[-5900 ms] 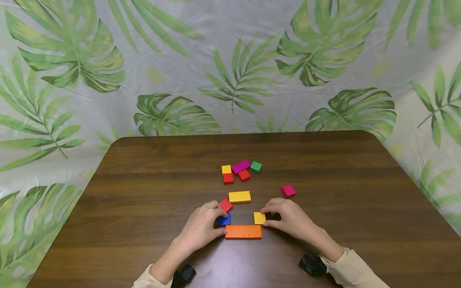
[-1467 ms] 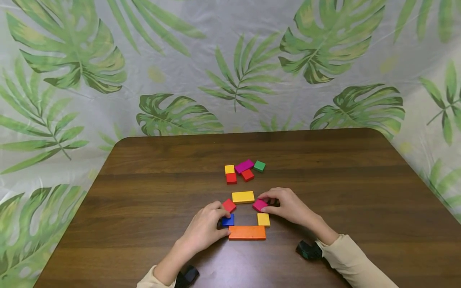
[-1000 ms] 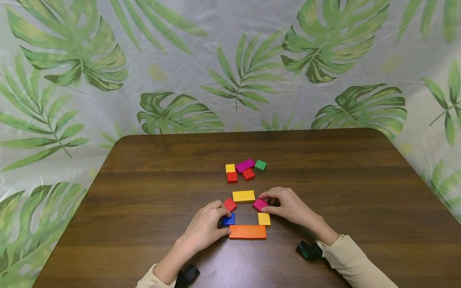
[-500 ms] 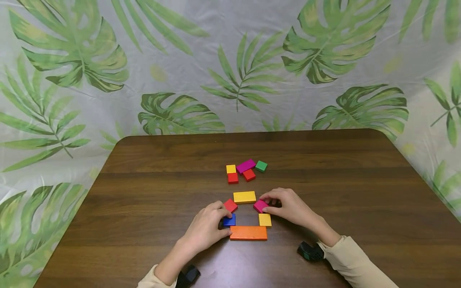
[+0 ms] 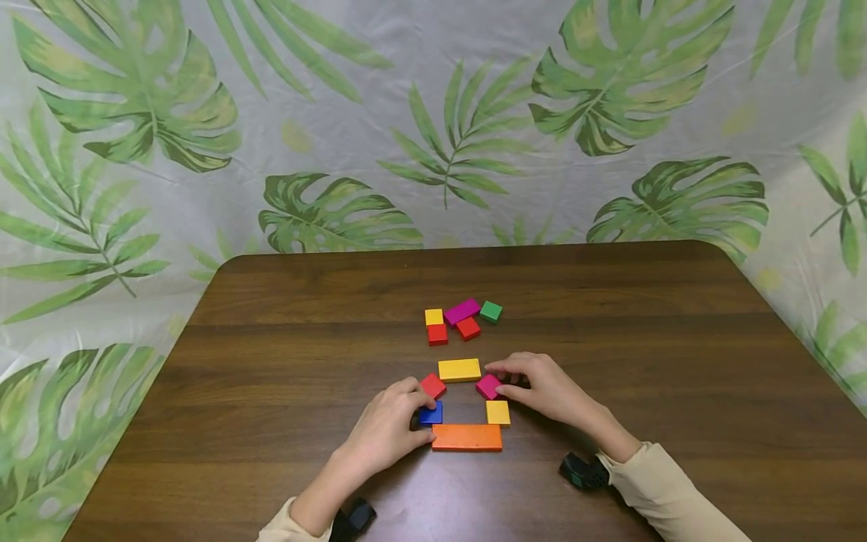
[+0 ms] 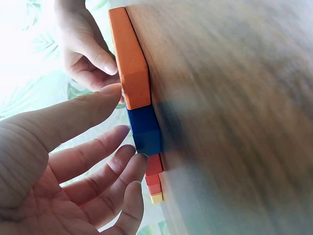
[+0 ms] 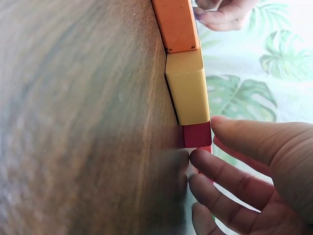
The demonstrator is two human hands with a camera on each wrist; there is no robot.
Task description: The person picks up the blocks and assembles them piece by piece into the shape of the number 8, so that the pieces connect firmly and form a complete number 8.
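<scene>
In the head view, my left hand [image 5: 387, 423] rests at the left side of a blue square block [image 5: 431, 413] and an orange bar block [image 5: 467, 437]. Its thumb touches the orange bar's corner, and its fingertips lie at the blue block's edge, curved loosely. My right hand [image 5: 545, 384] is beside a pink square block [image 5: 488, 387], thumb at its near right edge and index finger just past its far corner. In the right wrist view the thumb and index finger stand loosely about the pink block [image 7: 196, 135]. A yellow square [image 5: 497, 412] sits on the orange bar's right end.
A red square [image 5: 433, 386] and a yellow bar [image 5: 459, 369] lie behind the blue block, rounding out a ring of blocks. Farther back are a purple bar [image 5: 463, 311], a green block [image 5: 491, 312], a small yellow block [image 5: 434, 317] and two red blocks [image 5: 437, 334] on the wooden table [image 5: 271, 361].
Since the oldest frame, my right hand has left the yellow square, and the pink block has come leftward beside the yellow bar. Just now the right thumb has eased slightly back. The left hand stays.
</scene>
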